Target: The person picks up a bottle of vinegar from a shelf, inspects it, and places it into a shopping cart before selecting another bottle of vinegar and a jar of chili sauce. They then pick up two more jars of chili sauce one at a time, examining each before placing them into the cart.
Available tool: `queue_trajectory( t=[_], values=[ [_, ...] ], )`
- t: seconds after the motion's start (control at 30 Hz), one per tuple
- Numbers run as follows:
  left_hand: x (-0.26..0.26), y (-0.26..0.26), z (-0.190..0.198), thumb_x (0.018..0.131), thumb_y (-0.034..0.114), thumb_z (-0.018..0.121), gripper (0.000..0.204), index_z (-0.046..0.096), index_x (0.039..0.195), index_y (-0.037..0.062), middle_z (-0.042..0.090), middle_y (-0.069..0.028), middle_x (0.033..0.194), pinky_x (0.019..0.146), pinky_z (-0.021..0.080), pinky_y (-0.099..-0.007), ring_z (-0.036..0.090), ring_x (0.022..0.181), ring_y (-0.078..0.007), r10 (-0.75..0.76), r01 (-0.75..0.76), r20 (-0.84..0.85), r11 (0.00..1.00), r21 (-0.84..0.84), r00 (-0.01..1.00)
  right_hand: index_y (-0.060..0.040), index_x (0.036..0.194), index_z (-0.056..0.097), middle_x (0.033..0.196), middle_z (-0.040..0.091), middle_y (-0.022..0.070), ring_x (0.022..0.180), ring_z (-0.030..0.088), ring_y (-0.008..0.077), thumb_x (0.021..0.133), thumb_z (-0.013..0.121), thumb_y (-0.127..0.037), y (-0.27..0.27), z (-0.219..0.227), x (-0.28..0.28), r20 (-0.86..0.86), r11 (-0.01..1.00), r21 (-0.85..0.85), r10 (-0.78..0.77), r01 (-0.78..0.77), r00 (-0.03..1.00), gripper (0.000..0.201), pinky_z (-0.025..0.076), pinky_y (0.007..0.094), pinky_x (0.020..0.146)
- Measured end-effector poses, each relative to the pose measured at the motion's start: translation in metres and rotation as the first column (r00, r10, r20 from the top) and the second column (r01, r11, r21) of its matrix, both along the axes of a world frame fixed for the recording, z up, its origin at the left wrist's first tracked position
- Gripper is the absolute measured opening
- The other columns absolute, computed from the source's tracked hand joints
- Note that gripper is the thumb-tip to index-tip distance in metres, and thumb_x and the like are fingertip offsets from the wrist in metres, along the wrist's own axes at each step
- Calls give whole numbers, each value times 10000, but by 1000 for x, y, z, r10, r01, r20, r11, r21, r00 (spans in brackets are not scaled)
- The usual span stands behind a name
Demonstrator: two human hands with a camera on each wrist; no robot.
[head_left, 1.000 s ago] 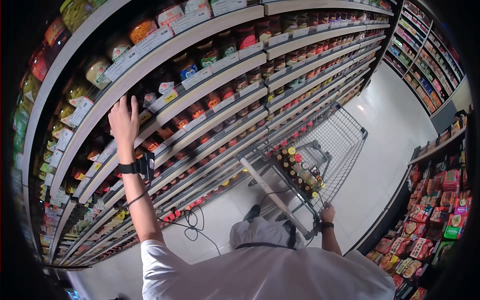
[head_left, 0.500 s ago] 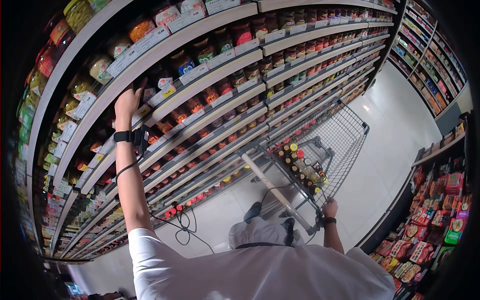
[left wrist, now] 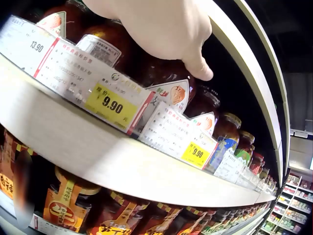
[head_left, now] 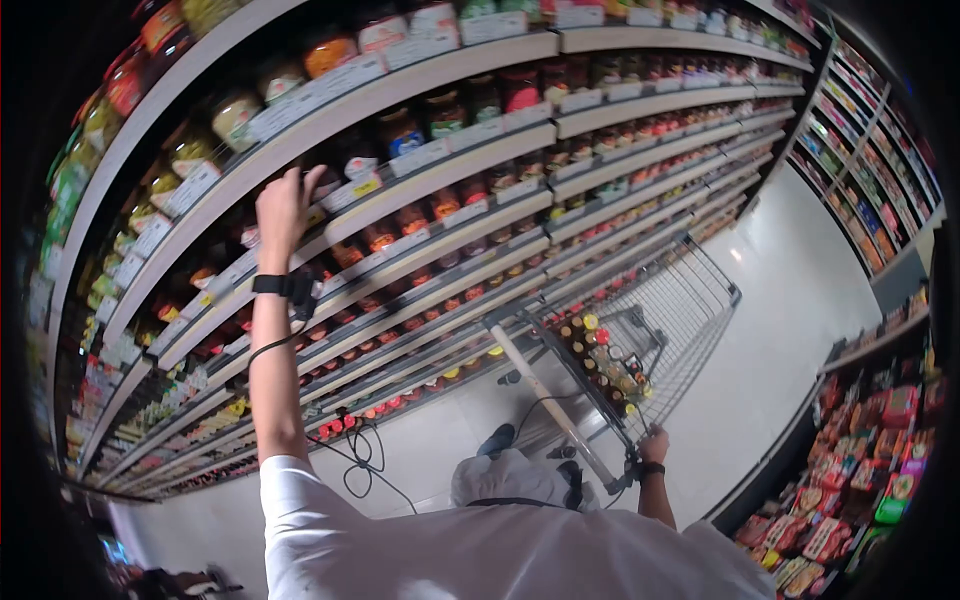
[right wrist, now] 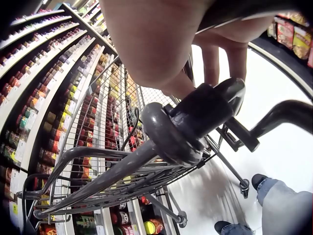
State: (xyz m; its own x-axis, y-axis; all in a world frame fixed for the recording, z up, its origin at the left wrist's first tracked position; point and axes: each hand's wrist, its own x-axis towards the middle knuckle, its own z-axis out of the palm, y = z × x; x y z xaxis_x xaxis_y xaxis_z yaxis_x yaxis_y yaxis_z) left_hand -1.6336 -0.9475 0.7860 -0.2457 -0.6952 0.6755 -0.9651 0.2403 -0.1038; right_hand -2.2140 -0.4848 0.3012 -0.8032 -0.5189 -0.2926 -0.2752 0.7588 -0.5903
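In the head view my left hand (head_left: 283, 212) reaches into the gap between two shelves, level with a row of jars. The left wrist view shows it over a dark jar (left wrist: 161, 72), thumb down along the jar's right side; the other fingers are hidden, so I cannot tell whether they grip it. A white label partly covers that jar. My right hand (head_left: 655, 443) holds the shopping cart (head_left: 690, 330) at the near right corner. From the right wrist, its fingers curl down past the dark frame beside the handle's end joint (right wrist: 195, 117).
Bottles with yellow and red caps (head_left: 598, 355) stand in the cart's near end. Price tags (left wrist: 111, 104) line the shelf edge (left wrist: 98, 137). A looped black cable (head_left: 362, 460) hangs near the lower shelves. Red packages (head_left: 830, 480) fill a display on the right.
My left hand has moved further into the shelf gap since a second ago, its fingers now bent with the thumb apart. The right hand stays on the cart. The head view has shifted slightly.
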Motion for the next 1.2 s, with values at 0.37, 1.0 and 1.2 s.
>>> queue_trajectory(
  t=[0.37,1.0,1.2],
  values=[
    [-15,28,-11,794,177,808,609,583,1357,118,582,-150,1221,897,467,-444,560,1091,-357,-263,247,6,898,-364,965,12,1189,671,1054,720,176,994,698,343,753,608,72,-2,-4,-7,28,1000,-12,1,-1,1000,445,556,421,868],
    [-141,147,-59,969,179,691,360,607,1268,-3,648,-64,1191,972,468,-305,596,1101,-149,-298,664,-950,691,-285,-97,-43,1093,704,1028,744,170,965,725,335,699,670,74,2,14,14,-106,993,13,118,-118,987,412,566,413,858],
    [-194,184,-92,868,126,778,283,680,1100,-3,655,-71,1124,923,476,-287,590,1066,-141,9,830,-988,544,-125,-155,-24,1340,559,1157,687,228,1102,643,408,778,787,-184,15,-9,-10,-137,927,99,372,-361,918,628,520,429,950]
  ],
)
